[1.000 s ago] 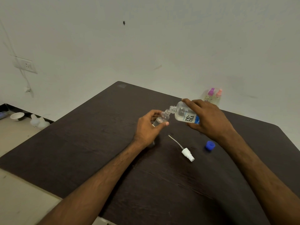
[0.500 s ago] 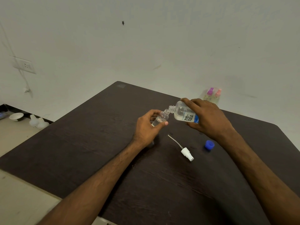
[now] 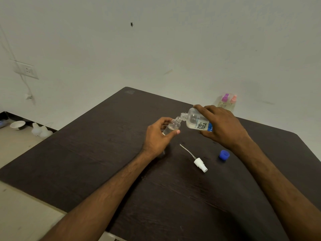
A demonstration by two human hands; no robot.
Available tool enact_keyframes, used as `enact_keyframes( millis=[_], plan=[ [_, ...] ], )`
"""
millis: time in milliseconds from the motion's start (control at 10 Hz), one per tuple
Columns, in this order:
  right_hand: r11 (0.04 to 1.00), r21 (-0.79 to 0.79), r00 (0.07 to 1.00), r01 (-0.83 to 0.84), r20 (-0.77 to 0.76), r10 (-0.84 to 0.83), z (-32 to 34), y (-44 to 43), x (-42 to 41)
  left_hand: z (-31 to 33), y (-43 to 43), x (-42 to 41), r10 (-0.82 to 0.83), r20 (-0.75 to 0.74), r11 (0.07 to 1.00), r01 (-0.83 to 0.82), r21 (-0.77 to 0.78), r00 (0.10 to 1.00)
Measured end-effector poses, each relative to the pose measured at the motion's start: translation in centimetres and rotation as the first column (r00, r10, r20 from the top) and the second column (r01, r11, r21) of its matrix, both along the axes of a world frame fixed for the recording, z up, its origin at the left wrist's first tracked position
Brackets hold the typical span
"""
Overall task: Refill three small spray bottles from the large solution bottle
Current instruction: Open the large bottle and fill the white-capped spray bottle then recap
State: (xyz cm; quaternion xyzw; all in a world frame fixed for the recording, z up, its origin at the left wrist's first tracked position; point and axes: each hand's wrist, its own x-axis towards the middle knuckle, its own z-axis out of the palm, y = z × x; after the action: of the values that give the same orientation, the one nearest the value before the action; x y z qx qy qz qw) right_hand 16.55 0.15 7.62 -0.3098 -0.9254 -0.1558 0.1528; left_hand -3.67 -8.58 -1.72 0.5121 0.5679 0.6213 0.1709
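We are pouring mid-table, our right hand [image 3: 222, 126] curling round the large solution bottle [image 3: 196, 121], our left hand [image 3: 159, 136] pinching the small spray bottle [image 3: 172, 126]; two capped bottles [image 3: 227, 101] (fill unclear) are waiting far right.

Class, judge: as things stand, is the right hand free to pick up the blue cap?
Probably not: the right hand grips the tilted solution bottle. The blue cap itself lies uncovered nearby.

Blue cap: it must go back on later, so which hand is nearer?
Right. The right hand, gripping the large bottle, is just beyond the cap; the left hand, holding the small bottle, is farther left, past the pump.
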Motion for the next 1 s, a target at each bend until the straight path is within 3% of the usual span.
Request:
enact_keyframes(
  millis=[1000],
  plan=[
    [1.0,-0.002,1.0,0.006,0.01,-0.006,-0.2,-0.02,-0.01,-0.28,0.31,-0.16,0.029,-0.042,0.999,-0.03,-0.017,0.999]
  ],
)
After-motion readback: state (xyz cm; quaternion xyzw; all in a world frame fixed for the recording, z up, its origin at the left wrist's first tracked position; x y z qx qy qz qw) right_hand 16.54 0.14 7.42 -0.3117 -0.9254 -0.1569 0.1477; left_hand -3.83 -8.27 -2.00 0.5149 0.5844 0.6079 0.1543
